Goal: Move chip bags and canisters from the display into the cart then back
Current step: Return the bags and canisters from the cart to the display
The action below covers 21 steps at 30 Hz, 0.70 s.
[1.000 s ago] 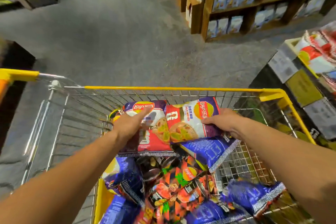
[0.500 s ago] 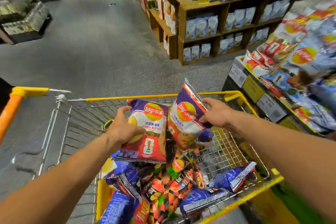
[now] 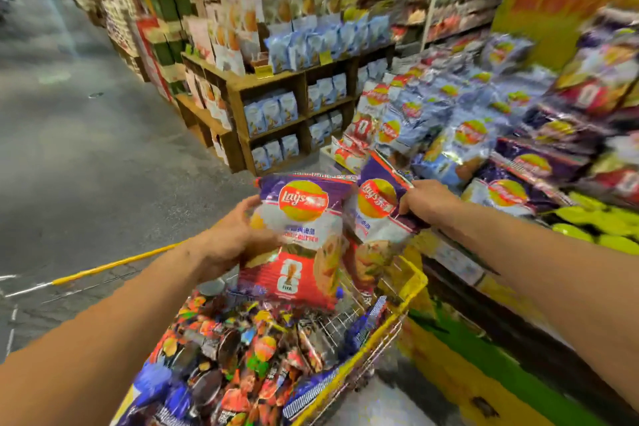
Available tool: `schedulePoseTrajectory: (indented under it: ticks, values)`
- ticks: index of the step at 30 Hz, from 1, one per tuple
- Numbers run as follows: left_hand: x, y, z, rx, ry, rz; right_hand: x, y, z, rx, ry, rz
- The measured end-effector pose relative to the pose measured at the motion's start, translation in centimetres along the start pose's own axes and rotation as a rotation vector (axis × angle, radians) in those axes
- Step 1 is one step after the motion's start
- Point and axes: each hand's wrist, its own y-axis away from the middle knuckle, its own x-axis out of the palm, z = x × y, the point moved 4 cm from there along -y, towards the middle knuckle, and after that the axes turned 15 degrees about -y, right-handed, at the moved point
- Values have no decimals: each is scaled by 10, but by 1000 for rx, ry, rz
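Return leg: two chip bags held above the cart (image 3: 413, 282), headed for the display (image 3: 511, 149).
Left hand (image 3: 230, 240) grips the near Lay's bag (image 3: 301, 239); right hand (image 3: 427, 201) pinches the second bag (image 3: 375, 211), both beside the display. Next, I judge: find a free gap among crowded bags; the cart rim lies below.

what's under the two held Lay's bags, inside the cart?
Below the left bag and right bag, the cart holds colourful snack packs and blue bags. Anything under that pile is hidden.
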Motion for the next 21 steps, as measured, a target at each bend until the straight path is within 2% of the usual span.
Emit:
schedulePoseTrajectory:
  ticks: [2, 5, 7, 9, 12, 16, 18, 21]
  values:
    - [30, -12, -19, 33, -40, 115, -35, 6, -13, 2, -36, -75]
    - [87, -20, -47, 79, -113, 378, -72, 17, -34, 28, -167, -63]
    - [125, -25, -67, 132, -163, 467, -95, 25, -46, 61, -297, -1]
    - [159, -34, -84, 165, -169, 511, -123, 28, -61, 97, -381, 32]
    - [217, -54, -106, 163, -271, 571, -181, 40, -86, 108, -491, -7]
    - [295, -58, -134, 148, -388, 666, -240, 59, -104, 17, -667, 42]
    - [332, -59, -145, 156, -378, 705, -268, 62, -110, -52, -841, 41]
    - [382, -78, -165, 191, -253, 699, -318, 61, -130, -84, -1210, -137]
